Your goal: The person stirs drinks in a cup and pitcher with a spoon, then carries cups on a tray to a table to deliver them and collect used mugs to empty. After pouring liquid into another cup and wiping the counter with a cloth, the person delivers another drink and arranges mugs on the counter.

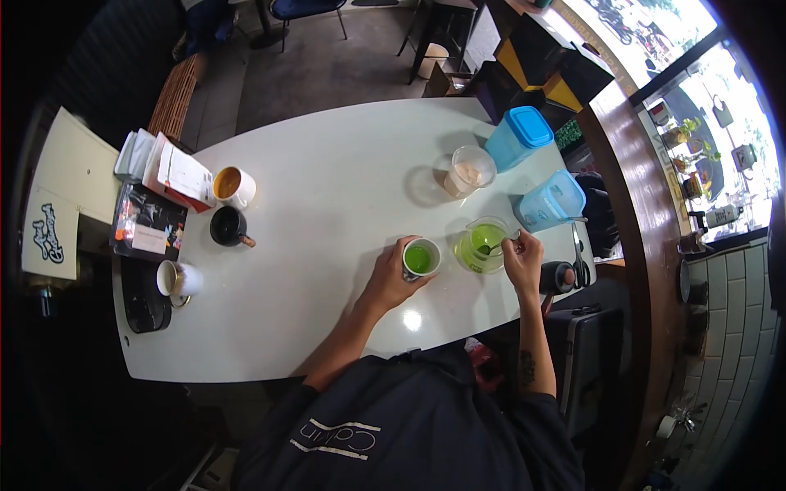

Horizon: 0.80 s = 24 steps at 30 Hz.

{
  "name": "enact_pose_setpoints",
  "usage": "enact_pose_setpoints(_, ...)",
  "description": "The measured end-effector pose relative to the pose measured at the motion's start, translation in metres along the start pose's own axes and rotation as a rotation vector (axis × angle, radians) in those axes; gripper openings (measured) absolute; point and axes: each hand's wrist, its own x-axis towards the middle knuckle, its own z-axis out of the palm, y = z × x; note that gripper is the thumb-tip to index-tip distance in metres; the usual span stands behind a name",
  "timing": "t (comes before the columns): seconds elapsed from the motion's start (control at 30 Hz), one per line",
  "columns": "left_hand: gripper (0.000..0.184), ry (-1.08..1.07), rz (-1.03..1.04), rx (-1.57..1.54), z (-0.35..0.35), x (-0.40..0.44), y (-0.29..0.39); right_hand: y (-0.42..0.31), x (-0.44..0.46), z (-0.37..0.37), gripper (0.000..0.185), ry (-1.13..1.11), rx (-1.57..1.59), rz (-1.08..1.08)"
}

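My left hand [391, 277] is wrapped round a small cup [434, 270] of bright green liquid [417, 259], held near the table's front. To its right a clear glass jug [468, 259] stands on the table with green liquid in it. My right hand [524, 258] pinches the handle of a spoon [486, 249], whose bowl dips into the jug. Behind the jug are a clear plastic tub [473, 170] with pale contents and a blue-tinted container [550, 203].
A blue-lidded container [517, 139] stands at the back right. Scissors [580, 258] and a dark cylindrical object [557, 278] lie by the right edge. On the left are an orange-brown-filled mug [244, 193], a black cup [226, 227], a white cup [185, 280] and papers [182, 173].
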Motion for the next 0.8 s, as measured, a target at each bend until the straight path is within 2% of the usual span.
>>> enact_pose_setpoints(0.07, 0.068, 0.077, 0.052, 0.011, 0.001, 0.0, 0.002, 0.013, -0.006, 0.004, 0.029, 0.088, 0.041, -0.001)
enact_pose_setpoints(0.13, 0.067, 0.058, 0.057, -0.02, 0.0, 0.002, 0.001, 0.029, -0.011, 0.012, 0.029, 0.149, 0.044, 0.017)
enact_pose_setpoints(0.2, 0.066, 0.043, 0.053, -0.048, -0.003, 0.003, 0.003, 0.04, -0.015, 0.02, 0.027, 0.201, 0.185, 0.106)
enact_pose_setpoints(0.23, 0.064, 0.031, 0.037, -0.06, -0.005, 0.003, 0.004, 0.045, -0.02, 0.024, 0.023, 0.21, 0.231, 0.109)
enact_pose_setpoints(0.47, 0.061, 0.04, 0.006, -0.119, -0.017, 0.003, -0.004, 0.043, -0.03, 0.03, 0.023, 0.268, 0.43, 0.229)
enact_pose_setpoints(0.6, 0.061, 0.035, -0.022, -0.13, -0.034, 0.002, -0.006, 0.05, -0.028, 0.03, 0.024, 0.285, 0.326, 0.181)
enact_pose_setpoints(0.73, 0.06, -0.036, -0.077, -0.087, -0.052, 0.002, -0.008, 0.039, -0.029, 0.03, 0.033, 0.33, 0.399, 0.157)
enact_pose_setpoints(0.8, 0.06, -0.033, -0.084, -0.125, -0.057, 0.003, -0.01, 0.042, -0.029, 0.032, 0.031, 0.343, 0.41, 0.175)
